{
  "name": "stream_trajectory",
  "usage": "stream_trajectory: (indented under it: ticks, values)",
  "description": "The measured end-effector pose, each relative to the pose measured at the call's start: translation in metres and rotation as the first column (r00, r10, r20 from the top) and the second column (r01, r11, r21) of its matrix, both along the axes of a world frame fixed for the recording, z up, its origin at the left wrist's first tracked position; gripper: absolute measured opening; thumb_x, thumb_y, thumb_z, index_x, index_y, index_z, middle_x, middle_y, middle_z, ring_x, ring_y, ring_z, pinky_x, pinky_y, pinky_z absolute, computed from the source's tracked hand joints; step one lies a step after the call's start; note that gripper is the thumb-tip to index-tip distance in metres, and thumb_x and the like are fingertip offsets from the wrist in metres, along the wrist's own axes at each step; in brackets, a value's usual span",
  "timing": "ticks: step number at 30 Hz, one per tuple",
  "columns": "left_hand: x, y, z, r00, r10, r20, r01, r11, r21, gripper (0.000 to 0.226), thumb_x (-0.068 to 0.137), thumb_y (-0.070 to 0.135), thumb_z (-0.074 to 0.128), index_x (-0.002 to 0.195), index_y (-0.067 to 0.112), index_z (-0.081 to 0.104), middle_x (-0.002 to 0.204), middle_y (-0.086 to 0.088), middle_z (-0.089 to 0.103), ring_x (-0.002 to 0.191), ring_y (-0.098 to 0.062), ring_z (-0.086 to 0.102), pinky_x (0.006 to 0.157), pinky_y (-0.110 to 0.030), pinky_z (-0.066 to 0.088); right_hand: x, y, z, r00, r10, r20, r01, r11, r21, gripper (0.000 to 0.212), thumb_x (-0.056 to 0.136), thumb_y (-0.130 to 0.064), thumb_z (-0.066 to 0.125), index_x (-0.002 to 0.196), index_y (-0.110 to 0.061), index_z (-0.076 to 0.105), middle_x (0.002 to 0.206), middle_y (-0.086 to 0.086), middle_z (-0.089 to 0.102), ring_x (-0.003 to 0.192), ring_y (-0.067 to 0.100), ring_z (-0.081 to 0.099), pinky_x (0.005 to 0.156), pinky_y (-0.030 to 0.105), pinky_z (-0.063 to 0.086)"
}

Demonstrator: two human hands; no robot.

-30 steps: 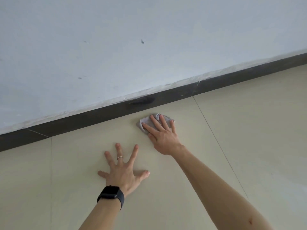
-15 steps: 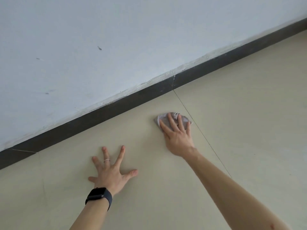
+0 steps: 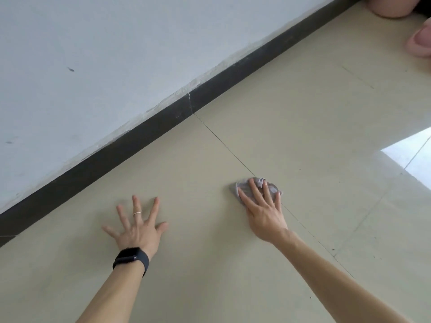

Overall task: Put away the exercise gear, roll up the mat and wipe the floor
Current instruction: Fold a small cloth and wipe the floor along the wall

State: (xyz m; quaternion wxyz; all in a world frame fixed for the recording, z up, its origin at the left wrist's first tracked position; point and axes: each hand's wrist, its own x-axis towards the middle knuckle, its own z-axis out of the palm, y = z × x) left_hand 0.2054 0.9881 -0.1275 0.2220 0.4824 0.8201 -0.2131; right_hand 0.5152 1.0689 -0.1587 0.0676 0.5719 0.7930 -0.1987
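Head view: the left hand (image 3: 137, 231) lies flat on the floor (image 3: 303, 127) at about 7 o'clock, fingers spread wide, holding nothing. It wears a ring (image 3: 137, 213) on one finger and a dark watch (image 3: 131, 257) at the wrist. The right hand (image 3: 263, 210) sits at about 5 o'clock, palm down, fingers nearly straight and pressed flat on a small grey cloth (image 3: 268, 185). The cloth is bunched under the fingertips and lies right on a tile joint (image 3: 221, 141) that runs up toward 12 o'clock to the dark skirting (image 3: 163, 127). The skirting runs along the foot of a white wall (image 3: 116, 54). At 2 o'clock, by the frame's edge, sits a pink slipper (image 3: 419, 43), well apart from both hands.
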Motion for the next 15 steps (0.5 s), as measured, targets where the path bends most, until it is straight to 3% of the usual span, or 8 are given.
stream_trajectory:
  ticks: [3, 6, 7, 9, 12, 15]
  values:
    - [0.043, -0.011, -0.003, 0.995, -0.088, 0.044, 0.083, 0.991, 0.102, 0.061, 0.104, 0.043, 0.022, 0.15, 0.05, -0.017, 0.162, 0.0, -0.026, 0.149, -0.037, -0.02, 0.109, -0.074, 0.011, -0.01, -0.095, -0.001, 0.957, 0.284, -0.067, -0.281, 0.958, 0.053, 0.092, 0.082, -0.009, 0.048, 0.152, -0.048, 0.004, 0.165, -0.004, -0.004, 0.149, 0.034, -0.012, 0.118, 0.062, 0.001]
    - [0.088, -0.028, -0.005, 0.972, -0.165, 0.167, 0.142, 0.979, 0.143, 0.066, 0.096, 0.048, 0.04, 0.154, 0.049, 0.008, 0.167, -0.002, 0.0, 0.15, -0.044, 0.006, 0.104, -0.076, 0.021, 0.031, -0.111, 0.003, 0.939, 0.342, -0.026, -0.34, 0.939, 0.058, 0.089, 0.084, -0.011, 0.047, 0.152, -0.049, 0.005, 0.165, -0.007, -0.006, 0.15, 0.029, -0.011, 0.119, 0.055, -0.002]
    - [0.099, -0.033, -0.007, 0.959, -0.187, 0.214, 0.158, 0.977, 0.143, 0.067, 0.092, 0.051, 0.042, 0.153, 0.048, 0.014, 0.166, -0.002, 0.007, 0.148, -0.046, 0.012, 0.101, -0.076, 0.024, 0.055, -0.099, 0.002, 0.964, 0.267, 0.007, -0.267, 0.961, 0.068, 0.085, 0.087, -0.013, 0.044, 0.151, -0.05, 0.003, 0.164, -0.009, -0.01, 0.15, 0.027, -0.015, 0.12, 0.053, -0.003]
    - [0.115, -0.039, -0.013, 0.951, -0.198, 0.238, 0.172, 0.977, 0.125, 0.066, 0.093, 0.06, 0.031, 0.151, 0.054, 0.001, 0.166, 0.002, -0.007, 0.15, -0.044, 0.0, 0.103, -0.075, 0.022, 0.105, -0.065, 0.003, 0.997, -0.034, 0.073, 0.031, 0.999, 0.043, 0.075, 0.095, -0.016, 0.037, 0.151, -0.051, 0.0, 0.162, -0.01, -0.017, 0.149, 0.025, -0.021, 0.12, 0.054, 0.001]
    - [0.122, -0.041, -0.024, 0.964, -0.176, 0.197, 0.16, 0.982, 0.095, 0.07, 0.091, 0.074, 0.018, 0.141, 0.057, -0.028, 0.157, 0.008, -0.036, 0.146, -0.038, -0.025, 0.105, -0.073, 0.018, 0.149, -0.04, 0.01, 0.879, -0.469, 0.088, 0.472, 0.881, -0.021, 0.06, 0.102, -0.024, 0.03, 0.153, -0.046, 0.008, 0.164, -0.006, -0.013, 0.15, 0.024, -0.016, 0.119, 0.057, 0.004]
    - [0.122, -0.038, -0.022, 0.964, -0.176, 0.2, 0.171, 0.984, 0.043, 0.073, 0.087, 0.08, 0.015, 0.136, 0.058, -0.035, 0.153, 0.008, -0.042, 0.145, -0.039, -0.029, 0.105, -0.073, 0.02, 0.129, -0.077, 0.007, 0.888, -0.456, 0.054, 0.458, 0.888, -0.033, 0.064, 0.101, -0.023, 0.031, 0.153, -0.048, 0.003, 0.164, -0.004, -0.014, 0.149, 0.024, -0.019, 0.119, 0.057, -0.001]
